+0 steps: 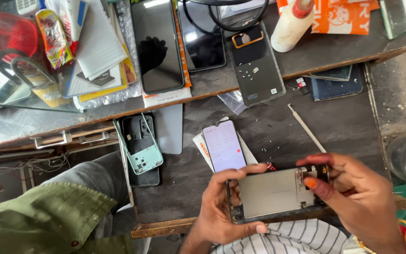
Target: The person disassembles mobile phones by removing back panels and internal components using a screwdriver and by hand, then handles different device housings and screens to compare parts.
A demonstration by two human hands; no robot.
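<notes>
Opened dark smartphone with its grey inner plate exposed [278, 194] is gripped by both hands, left hand [222, 207] clasping its end steady while right hand [353, 193] fingertips should press gently near the top edge.

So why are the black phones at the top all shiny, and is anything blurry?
Head view: daylight glares off the dark phone screen, which mirrors a dark hand-shaped shape; the lit phone glows pale; the opened phone in the left hand and right hand stays sharp; only the frame's edges look soft.
</notes>
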